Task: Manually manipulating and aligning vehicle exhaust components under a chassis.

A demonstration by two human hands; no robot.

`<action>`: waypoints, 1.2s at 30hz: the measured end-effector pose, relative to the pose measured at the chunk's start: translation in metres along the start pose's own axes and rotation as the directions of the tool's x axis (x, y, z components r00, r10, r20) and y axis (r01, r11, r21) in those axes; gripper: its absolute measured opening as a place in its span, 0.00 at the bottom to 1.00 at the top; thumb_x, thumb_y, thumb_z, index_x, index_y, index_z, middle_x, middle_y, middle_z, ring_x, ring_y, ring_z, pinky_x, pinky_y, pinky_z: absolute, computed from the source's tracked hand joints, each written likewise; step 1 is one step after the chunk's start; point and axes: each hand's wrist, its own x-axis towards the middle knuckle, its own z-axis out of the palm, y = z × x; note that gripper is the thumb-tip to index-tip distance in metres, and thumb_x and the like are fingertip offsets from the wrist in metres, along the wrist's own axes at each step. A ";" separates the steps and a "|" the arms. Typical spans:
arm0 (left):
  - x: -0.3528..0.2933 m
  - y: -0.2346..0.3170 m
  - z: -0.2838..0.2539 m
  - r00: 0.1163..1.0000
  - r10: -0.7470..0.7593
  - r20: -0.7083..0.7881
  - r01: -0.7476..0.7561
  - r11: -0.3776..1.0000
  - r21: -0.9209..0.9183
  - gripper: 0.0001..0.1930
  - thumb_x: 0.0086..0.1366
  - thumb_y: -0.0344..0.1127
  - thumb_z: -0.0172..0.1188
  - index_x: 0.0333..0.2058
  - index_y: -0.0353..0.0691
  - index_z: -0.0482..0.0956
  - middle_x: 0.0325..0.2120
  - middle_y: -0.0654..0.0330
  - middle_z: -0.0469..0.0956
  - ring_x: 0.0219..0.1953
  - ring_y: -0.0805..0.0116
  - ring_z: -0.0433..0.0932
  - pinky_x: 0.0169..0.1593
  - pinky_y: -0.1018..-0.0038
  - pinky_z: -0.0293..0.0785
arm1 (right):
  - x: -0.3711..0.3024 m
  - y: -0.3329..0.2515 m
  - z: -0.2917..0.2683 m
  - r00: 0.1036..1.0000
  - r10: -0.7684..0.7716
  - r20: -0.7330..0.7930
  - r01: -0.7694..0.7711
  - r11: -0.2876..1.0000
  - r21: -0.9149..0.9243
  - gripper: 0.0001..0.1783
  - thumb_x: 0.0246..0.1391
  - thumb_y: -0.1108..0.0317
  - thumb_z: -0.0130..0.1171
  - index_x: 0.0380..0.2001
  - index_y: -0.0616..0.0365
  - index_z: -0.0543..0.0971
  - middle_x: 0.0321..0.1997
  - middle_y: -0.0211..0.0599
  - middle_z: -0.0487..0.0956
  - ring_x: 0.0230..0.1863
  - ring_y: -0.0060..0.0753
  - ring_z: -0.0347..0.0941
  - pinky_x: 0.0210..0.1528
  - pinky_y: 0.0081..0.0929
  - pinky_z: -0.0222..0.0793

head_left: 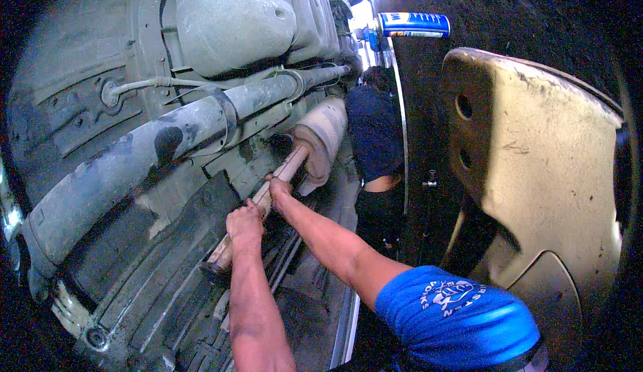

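A rusty, pale brown exhaust pipe [290, 166] slants under the raised vehicle, between the lower left and a bulging muffler [326, 129]. My left hand [244, 224] is closed around the pipe's nearer part, by its flanged end [216, 269]. Farther along, close to the muffler, my right hand [278, 190] wraps the same pipe, its fingers partly hidden behind it. Both of my arms are stretched out. Above the pipe runs a thick grey drive shaft [134, 161] with a bracket ring around it.
A rounded grey tank [234, 20] bulges from the underbody. Behind the muffler stands a person in dark clothes [376, 131]. To the right is a large yellowish metal piece [546, 151] with holes. A blue spray can [415, 25] shows at the upper right.
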 end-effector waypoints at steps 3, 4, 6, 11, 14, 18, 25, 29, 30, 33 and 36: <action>-0.006 -0.008 0.007 1.000 -0.012 -0.008 0.012 1.000 0.013 0.23 0.64 0.35 0.51 0.58 0.38 0.69 0.36 0.57 0.84 0.38 0.60 0.84 0.41 0.66 0.80 | -0.009 0.009 0.002 0.996 0.010 0.087 -0.011 1.000 0.010 0.37 0.39 0.61 0.70 0.49 0.74 0.72 0.44 0.49 0.79 0.39 0.42 0.76 0.44 0.38 0.73; -0.004 -0.005 0.005 1.000 -0.006 -0.020 0.006 1.000 0.008 0.22 0.65 0.35 0.51 0.57 0.38 0.70 0.35 0.57 0.84 0.37 0.60 0.84 0.40 0.66 0.80 | -0.005 0.007 0.000 0.995 -0.004 0.099 0.002 1.000 0.019 0.36 0.39 0.61 0.70 0.49 0.74 0.72 0.44 0.49 0.79 0.39 0.43 0.76 0.44 0.38 0.73; 0.001 -0.002 0.006 0.999 0.005 -0.046 -0.005 1.000 0.010 0.21 0.65 0.35 0.50 0.56 0.39 0.71 0.34 0.57 0.84 0.36 0.60 0.85 0.39 0.66 0.80 | 0.005 0.001 0.002 0.999 0.005 0.045 -0.004 1.000 -0.014 0.36 0.38 0.61 0.70 0.49 0.74 0.72 0.43 0.49 0.79 0.39 0.43 0.76 0.44 0.37 0.73; 0.003 -0.001 0.013 0.994 0.002 -0.106 0.000 1.000 0.022 0.18 0.66 0.35 0.49 0.54 0.39 0.73 0.30 0.58 0.84 0.33 0.62 0.85 0.36 0.67 0.80 | 0.014 0.006 0.004 1.000 -0.002 0.021 0.002 1.000 -0.005 0.35 0.37 0.62 0.70 0.48 0.74 0.73 0.42 0.48 0.79 0.38 0.44 0.76 0.43 0.37 0.73; 0.001 -0.004 0.017 0.995 -0.013 -0.095 0.015 1.000 0.015 0.17 0.66 0.35 0.49 0.52 0.38 0.75 0.29 0.58 0.84 0.32 0.62 0.85 0.35 0.67 0.80 | 0.012 0.011 0.010 0.998 0.014 -0.053 -0.015 0.999 -0.034 0.35 0.36 0.62 0.71 0.47 0.74 0.74 0.41 0.47 0.80 0.38 0.43 0.77 0.43 0.37 0.74; 0.004 0.000 0.012 0.990 0.035 -0.137 -0.031 0.999 0.028 0.17 0.65 0.35 0.50 0.52 0.38 0.75 0.29 0.59 0.84 0.32 0.63 0.85 0.35 0.68 0.80 | 0.031 0.008 0.005 0.999 0.017 -0.052 -0.018 0.999 -0.031 0.34 0.35 0.62 0.72 0.46 0.72 0.75 0.40 0.45 0.80 0.36 0.42 0.77 0.41 0.37 0.73; 0.003 0.007 0.013 0.995 0.032 -0.094 -0.028 0.999 0.034 0.24 0.62 0.35 0.53 0.58 0.38 0.70 0.32 0.59 0.84 0.33 0.64 0.84 0.37 0.69 0.80 | 0.034 0.014 -0.005 0.996 0.034 0.080 -0.032 0.999 -0.022 0.30 0.36 0.59 0.72 0.41 0.68 0.77 0.37 0.42 0.80 0.33 0.40 0.77 0.38 0.41 0.74; -0.002 0.020 0.002 1.000 0.012 -0.008 -0.012 1.000 -0.017 0.27 0.62 0.36 0.53 0.61 0.38 0.67 0.35 0.59 0.84 0.39 0.66 0.83 0.39 0.70 0.80 | 0.032 0.011 -0.016 0.996 -0.087 0.004 0.087 0.991 -0.098 0.30 0.38 0.56 0.70 0.43 0.67 0.78 0.40 0.44 0.80 0.36 0.40 0.77 0.41 0.39 0.74; -0.001 0.027 -0.001 1.000 0.021 -0.013 -0.021 1.000 -0.022 0.27 0.62 0.36 0.53 0.61 0.38 0.67 0.35 0.59 0.84 0.39 0.66 0.83 0.39 0.70 0.80 | 0.033 0.005 -0.022 0.998 -0.061 -0.011 0.059 0.991 -0.118 0.34 0.38 0.55 0.70 0.45 0.69 0.77 0.44 0.46 0.80 0.39 0.41 0.77 0.44 0.38 0.73; -0.008 0.012 0.004 0.999 -0.024 0.035 0.023 0.999 0.025 0.27 0.63 0.36 0.52 0.61 0.38 0.66 0.37 0.59 0.84 0.40 0.66 0.83 0.40 0.70 0.79 | 0.002 0.011 -0.019 0.986 0.030 0.165 -0.024 0.999 -0.037 0.36 0.39 0.55 0.69 0.48 0.71 0.76 0.47 0.47 0.80 0.42 0.42 0.77 0.47 0.37 0.72; -0.016 -0.014 0.013 0.993 -0.049 0.108 0.049 0.999 0.003 0.27 0.64 0.37 0.52 0.62 0.38 0.65 0.39 0.57 0.83 0.40 0.65 0.83 0.40 0.70 0.80 | -0.031 0.019 0.005 0.998 0.055 0.039 -0.049 0.989 -0.136 0.32 0.39 0.57 0.69 0.46 0.69 0.77 0.44 0.46 0.80 0.41 0.42 0.77 0.45 0.39 0.73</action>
